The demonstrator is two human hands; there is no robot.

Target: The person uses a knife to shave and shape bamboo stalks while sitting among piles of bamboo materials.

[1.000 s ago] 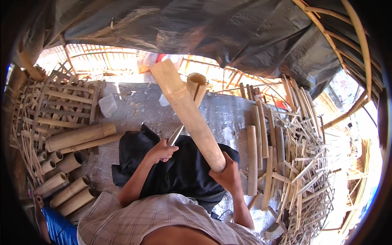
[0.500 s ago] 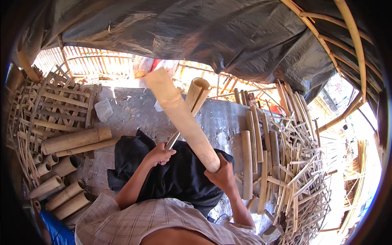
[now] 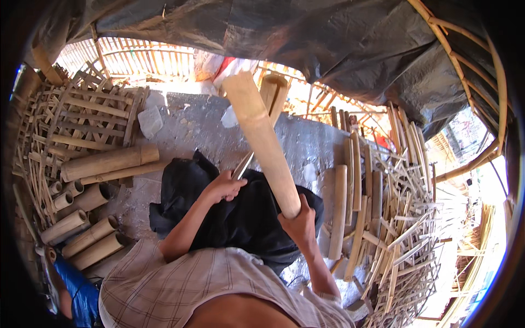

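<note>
**Blade at the pole, pole held steep**

From my remote seat the nearest thing was the checked shirt [image 3: 219,290] at the lower edge, with both forearms rising from it. The right hand [image 3: 299,225] was curled tight about the lower end of a thick bamboo pole [image 3: 261,139], which stood steeply tilted, its cut top end up toward the tarpaulin. The left hand [image 3: 221,186] was fisted around the handle of a knife [image 3: 243,165], whose blade ran up to the pole's left flank; whether the edge had bitten in I could not tell. I judged that the cut would go best with the pole's foot braced firmly, the blade kept in line with the grain, and the right fingers kept below the blade's path.

Under both hands lay a black cloth [image 3: 240,218] over the lap and the grey floor [image 3: 191,126]. To the left lay short bamboo tubes [image 3: 90,240] in a row, and beyond them a longer bamboo section [image 3: 109,162] across the floor. To the right stood split slats [image 3: 342,213] and a loose heap of thin strips [image 3: 404,229], near enough to catch a swinging pole. Farther off, a woven bamboo lattice [image 3: 82,120] leaned at the left, a second cut pole [image 3: 273,90] stood behind the first, and the dark tarpaulin [image 3: 306,38] hung overhead.
</note>
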